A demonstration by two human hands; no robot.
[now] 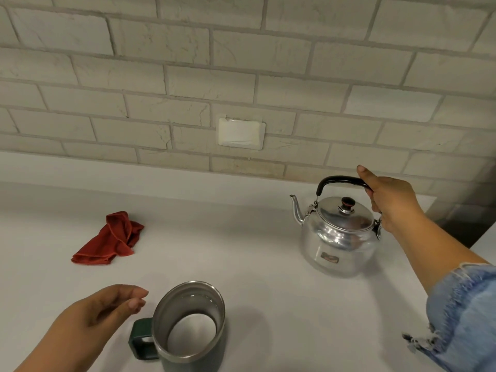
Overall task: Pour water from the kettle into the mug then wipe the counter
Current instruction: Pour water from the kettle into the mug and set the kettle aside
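Right hand [389, 202] grips kettle [338, 234]; mug [188, 323] beside left hand [99, 315].

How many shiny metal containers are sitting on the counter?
2. The kettle stands at the right, toward the wall, with the right hand on its black handle. The mug stands near the front edge, beside the left hand. None seems hidden.

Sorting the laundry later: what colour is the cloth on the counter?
Red cloth, clearest in the head view.
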